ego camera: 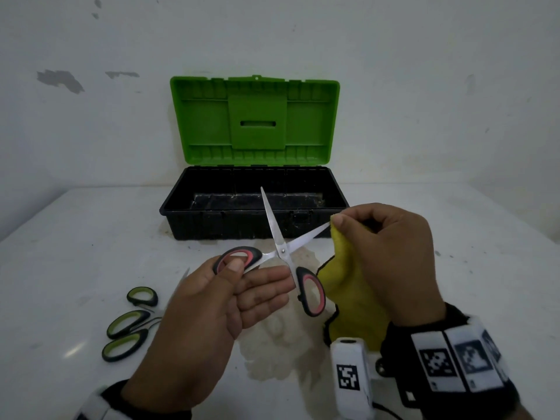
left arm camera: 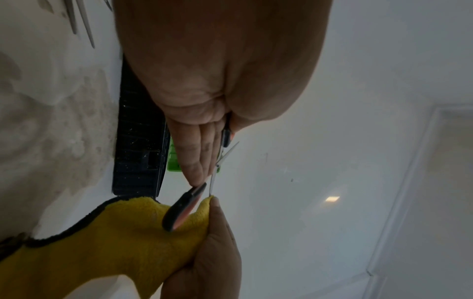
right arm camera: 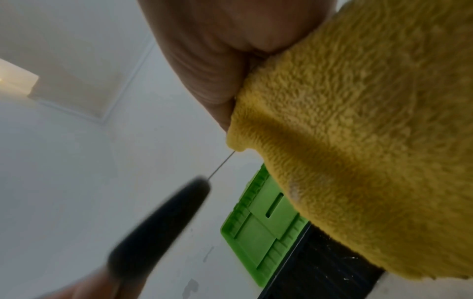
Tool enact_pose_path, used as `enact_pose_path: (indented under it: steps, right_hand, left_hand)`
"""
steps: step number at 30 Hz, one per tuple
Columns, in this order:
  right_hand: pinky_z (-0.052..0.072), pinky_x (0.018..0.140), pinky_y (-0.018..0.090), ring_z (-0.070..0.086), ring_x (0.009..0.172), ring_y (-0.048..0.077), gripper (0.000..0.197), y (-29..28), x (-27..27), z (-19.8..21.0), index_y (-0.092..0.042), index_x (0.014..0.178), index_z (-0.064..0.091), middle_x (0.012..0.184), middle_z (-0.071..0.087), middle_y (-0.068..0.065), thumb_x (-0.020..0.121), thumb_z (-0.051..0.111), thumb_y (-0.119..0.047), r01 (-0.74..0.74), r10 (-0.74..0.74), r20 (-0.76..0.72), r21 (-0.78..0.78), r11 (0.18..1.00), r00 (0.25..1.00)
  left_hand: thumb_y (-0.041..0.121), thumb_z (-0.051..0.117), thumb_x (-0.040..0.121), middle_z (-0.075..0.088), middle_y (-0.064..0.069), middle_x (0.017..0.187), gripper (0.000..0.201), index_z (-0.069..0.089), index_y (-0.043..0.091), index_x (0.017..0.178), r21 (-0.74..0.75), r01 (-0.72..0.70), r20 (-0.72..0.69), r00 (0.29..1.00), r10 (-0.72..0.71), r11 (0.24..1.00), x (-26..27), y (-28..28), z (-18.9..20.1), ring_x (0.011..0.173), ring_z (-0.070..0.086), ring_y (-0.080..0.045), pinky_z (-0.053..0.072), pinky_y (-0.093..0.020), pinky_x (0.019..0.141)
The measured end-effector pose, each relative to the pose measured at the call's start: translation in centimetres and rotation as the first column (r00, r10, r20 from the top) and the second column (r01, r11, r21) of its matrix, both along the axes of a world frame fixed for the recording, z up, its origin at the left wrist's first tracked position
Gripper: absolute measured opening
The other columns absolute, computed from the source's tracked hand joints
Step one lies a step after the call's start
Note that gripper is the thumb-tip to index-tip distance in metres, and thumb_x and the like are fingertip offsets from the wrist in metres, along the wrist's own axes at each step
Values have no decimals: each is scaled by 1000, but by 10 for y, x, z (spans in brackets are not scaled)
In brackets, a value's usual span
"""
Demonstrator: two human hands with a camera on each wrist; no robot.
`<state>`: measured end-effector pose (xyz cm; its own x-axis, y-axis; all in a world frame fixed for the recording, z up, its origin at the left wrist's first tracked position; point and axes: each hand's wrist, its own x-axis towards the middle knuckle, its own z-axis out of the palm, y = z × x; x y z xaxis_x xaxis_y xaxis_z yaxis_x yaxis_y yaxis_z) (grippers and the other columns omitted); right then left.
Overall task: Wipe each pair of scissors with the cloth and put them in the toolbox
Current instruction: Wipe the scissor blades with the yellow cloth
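Head view: left hand (ego camera: pixel 212 301) grips the opened red-handled scissors (ego camera: pixel 283 251) by one loop; right hand (ego camera: pixel 391 253) pinches the yellow cloth (ego camera: pixel 348 286) around a blade tip. Beyond stands the open toolbox (ego camera: pixel 254 213); green-handled scissors (ego camera: pixel 130 325) lie left on the tabletop (ego camera: pixel 60 237).

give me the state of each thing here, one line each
toolbox: lid open, nothing visible inside
red-handled scissors: blades spread, held above the table
yellow cloth: pinched over one blade tip
green-handled scissors: lying on the table, not yet boxed
left hand: holds one red handle
right hand: pinches the cloth
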<state>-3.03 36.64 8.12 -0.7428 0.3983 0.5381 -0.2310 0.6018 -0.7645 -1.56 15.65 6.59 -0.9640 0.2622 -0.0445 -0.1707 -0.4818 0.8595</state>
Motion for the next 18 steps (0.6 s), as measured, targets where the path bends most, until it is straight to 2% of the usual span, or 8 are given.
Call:
enact_pose_path:
  steps: [3,6,8,11,13,15,18]
  right_hand:
    - [45,62,4,64,73,-4,10,7,7,9,-32,75,73,69,69,-20,82,76,-25,-3,3,-14,-26,1000,1000]
    - [46,62,5,64,73,-4,11,-1,14,14,-33,73,73,71,69,-22,81,77,-25,-75,75,-4,-12,997,997]
    - [47,64,8,64,74,-3,10,-14,15,11,-31,73,74,71,69,-19,80,77,-25,-106,104,35,52,993,994]
    - [46,69,9,61,78,-2,6,-24,11,-1,-31,77,73,76,67,-19,82,75,-27,-75,65,59,183,980,996]
    - [47,71,11,61,77,-3,6,-18,6,-5,-30,78,74,76,67,-19,83,75,-27,-33,26,50,145,989,998]
    - [52,73,18,63,76,-2,5,-13,3,-5,-29,79,75,76,69,-18,84,74,-27,-15,11,57,70,997,998]
    - [53,72,21,64,76,-1,5,-23,8,-3,-29,79,75,75,69,-18,84,74,-27,-74,72,55,49,996,996]
  left_hand:
    - [16,35,104,72,-31,95,30,55,-1,118,-3,4,17,1000,-4,1000,0,-1,1,89,73,-41,62,-42,71]
    - [16,35,104,73,-29,95,30,54,0,119,-30,-5,11,1000,5,1000,-3,1,-1,89,73,-40,62,-42,71]
    - [17,35,104,74,-27,95,29,54,1,119,-48,-18,-14,1000,17,999,-3,3,-2,89,74,-39,62,-42,72]
    - [22,40,98,75,-23,95,30,54,2,115,-90,-51,-111,993,41,995,-1,5,-3,90,74,-37,62,-41,74]
    - [27,43,91,76,-21,95,34,54,1,110,-128,-78,-189,981,52,989,2,5,-4,90,74,-35,62,-40,75]
    - [28,43,88,76,-18,95,35,54,1,108,-154,-103,-239,969,64,983,4,5,-6,91,75,-33,62,-38,76]
    - [30,42,89,77,-14,96,34,54,3,107,-199,-139,-303,950,74,970,4,6,-10,91,75,-30,61,-34,76]
